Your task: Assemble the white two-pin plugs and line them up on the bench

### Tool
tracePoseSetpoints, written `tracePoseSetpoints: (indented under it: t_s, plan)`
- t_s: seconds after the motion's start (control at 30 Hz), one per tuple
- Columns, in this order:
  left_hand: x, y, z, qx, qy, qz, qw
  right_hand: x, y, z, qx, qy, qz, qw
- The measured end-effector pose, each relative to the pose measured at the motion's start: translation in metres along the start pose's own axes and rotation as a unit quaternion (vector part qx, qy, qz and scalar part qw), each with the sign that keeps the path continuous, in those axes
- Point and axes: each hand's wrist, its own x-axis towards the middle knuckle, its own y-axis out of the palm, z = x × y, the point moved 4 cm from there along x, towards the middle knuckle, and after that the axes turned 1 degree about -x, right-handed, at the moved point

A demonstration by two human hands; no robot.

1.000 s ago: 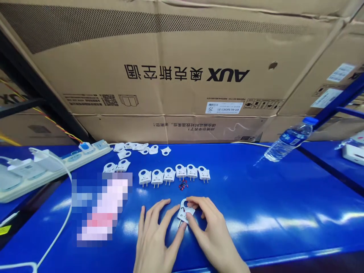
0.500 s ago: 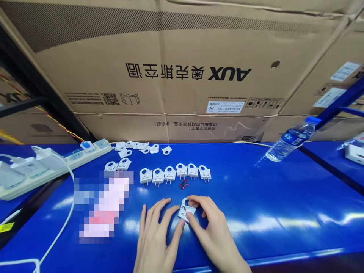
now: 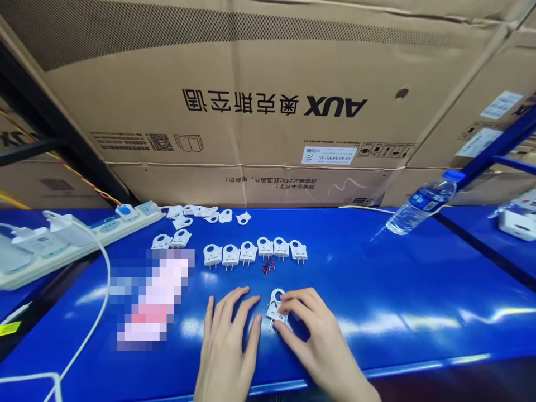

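A white two-pin plug housing with a ring-shaped top (image 3: 274, 311) is on the blue tabletop, its pins toward me and a short dark wire across its face. My right hand (image 3: 312, 324) grips its right side between thumb and fingers. To its left, my left hand (image 3: 232, 329) rests on the table with fingers spread, apart from the housing and holding nothing. Beyond the hands stands a row of several similar plug housings (image 3: 248, 253). Small red and black wires (image 3: 268, 267) lie in a little heap just before that row.
More white housing pieces (image 3: 196, 211) lie at the back left. A blurred pinkish item (image 3: 154, 301) is left of my hands. The power strip (image 3: 121, 226) with chargers and a white cable (image 3: 106, 279) lines the left. A water bottle (image 3: 422, 204) leans back right, before large cardboard boxes (image 3: 268, 56).
My left thumb has come off the plug housing and moved left. My right hand still grips the housing, which now sits more upright with its pins showing.
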Motion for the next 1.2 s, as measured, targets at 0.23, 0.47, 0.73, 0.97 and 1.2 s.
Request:
tracePoseSetpoints:
  t_s: [0.23, 0.47, 0.73, 0.97, 1.2]
  plan:
    - [0.0, 0.001, -0.005, -0.014, -0.013, -0.02, 1.0, 0.0, -0.047, -0.037, -0.113, 0.033, -0.003, 0.993]
    - [0.0, 0.002, 0.0, -0.007, 0.0, 0.001, 1.0, 0.033, -0.078, -0.073, -0.251, 0.066, 0.011, 0.966]
    - [-0.002, -0.001, -0.003, -0.012, -0.008, 0.019, 1.0, 0.065, -0.08, -0.073, -0.265, 0.038, -0.004, 0.964]
    - [-0.001, -0.002, -0.002, -0.021, 0.0, 0.001, 1.0, 0.048, -0.041, -0.041, -0.304, -0.05, 0.032, 0.951]
    - [-0.001, -0.006, -0.007, -0.074, -0.02, -0.042, 0.996, 0.008, -0.028, -0.006, -0.217, -0.021, 0.063, 0.974]
